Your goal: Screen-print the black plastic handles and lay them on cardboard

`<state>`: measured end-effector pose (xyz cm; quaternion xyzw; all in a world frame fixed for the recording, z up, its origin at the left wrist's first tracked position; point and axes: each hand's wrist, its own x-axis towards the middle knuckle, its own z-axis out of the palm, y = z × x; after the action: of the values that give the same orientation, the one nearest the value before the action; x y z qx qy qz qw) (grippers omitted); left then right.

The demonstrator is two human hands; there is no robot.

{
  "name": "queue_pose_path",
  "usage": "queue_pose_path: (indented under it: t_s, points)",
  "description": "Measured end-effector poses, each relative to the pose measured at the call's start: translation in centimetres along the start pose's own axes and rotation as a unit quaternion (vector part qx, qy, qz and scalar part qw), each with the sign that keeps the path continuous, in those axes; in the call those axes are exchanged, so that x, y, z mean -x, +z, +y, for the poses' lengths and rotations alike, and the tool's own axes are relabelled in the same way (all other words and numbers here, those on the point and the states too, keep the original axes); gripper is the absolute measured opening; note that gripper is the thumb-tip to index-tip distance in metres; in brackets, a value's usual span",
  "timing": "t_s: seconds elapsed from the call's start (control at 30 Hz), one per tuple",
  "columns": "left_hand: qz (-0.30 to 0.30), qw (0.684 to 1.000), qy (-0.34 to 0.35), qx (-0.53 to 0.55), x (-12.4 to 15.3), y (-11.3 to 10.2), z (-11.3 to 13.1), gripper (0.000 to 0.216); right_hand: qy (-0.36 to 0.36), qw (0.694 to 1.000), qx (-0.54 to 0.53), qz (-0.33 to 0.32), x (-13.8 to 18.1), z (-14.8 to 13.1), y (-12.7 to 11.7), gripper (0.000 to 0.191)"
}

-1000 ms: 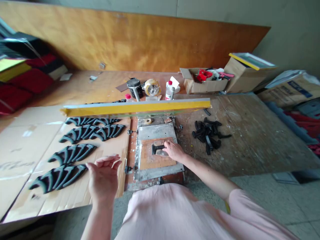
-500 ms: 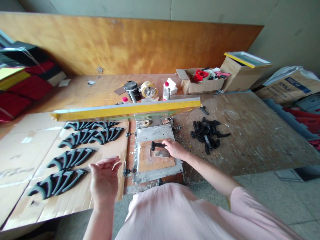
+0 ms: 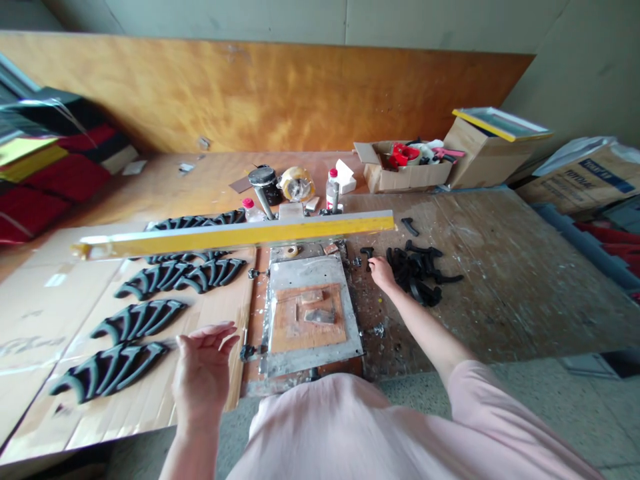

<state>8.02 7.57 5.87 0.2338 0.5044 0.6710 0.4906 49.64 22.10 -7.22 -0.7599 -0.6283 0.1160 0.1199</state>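
Note:
My right hand (image 3: 381,273) reaches out to the right of the metal jig plate (image 3: 310,347), its fingers closed on a small black T-shaped piece (image 3: 367,252) at the left edge of a pile of black pieces (image 3: 423,273). The wooden pad (image 3: 307,313) in the jig holds only two small blocks. My left hand (image 3: 203,370) hovers open, palm up and fingers apart, over the near edge of the cardboard sheet (image 3: 30,313). A yellow-edged screen frame (image 3: 240,233) hangs raised above the back of the jig.
Several black curved ribbed parts (image 3: 140,319) lie in rows on the cardboard. Behind the jig stand a black can (image 3: 264,181), a tape roll (image 3: 296,183) and a small bottle (image 3: 332,187). Open cardboard boxes (image 3: 400,175) sit at the back right, red fabric at the far left.
My right hand lifted the black T-shaped piece off the jig pad and carried it right to the pile. The left hand stayed put. The screen frame shifted slightly.

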Motion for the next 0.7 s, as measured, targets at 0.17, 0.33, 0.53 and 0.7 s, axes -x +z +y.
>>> queue_pose_path:
  t_s: [0.17, 0.33, 0.53, 0.7]
  points:
    - [0.021, 1.000, 0.003, -0.002, -0.1, -0.6, 0.3, 0.044, -0.075, 0.989, 0.122, -0.032, 2.2, 3.8, -1.4, 0.042]
    - [0.002, 1.000, 0.001, -0.001, -0.3, -0.8, 0.1, 0.042, -0.133, 0.970, 0.194, -0.056, 5.1, 6.4, -2.4, 0.038]
    - [-0.027, 1.000, 0.008, 0.009, -0.4, -0.7, 0.7, 0.042, -0.071, 0.991, 0.099, -0.061, 6.7, 3.2, -4.1, 0.025]
    - [-0.046, 0.999, 0.022, 0.015, -1.0, 0.4, 1.6, 0.043, -0.126, 0.963, -0.194, -0.134, 10.1, -6.4, -4.1, 0.030]
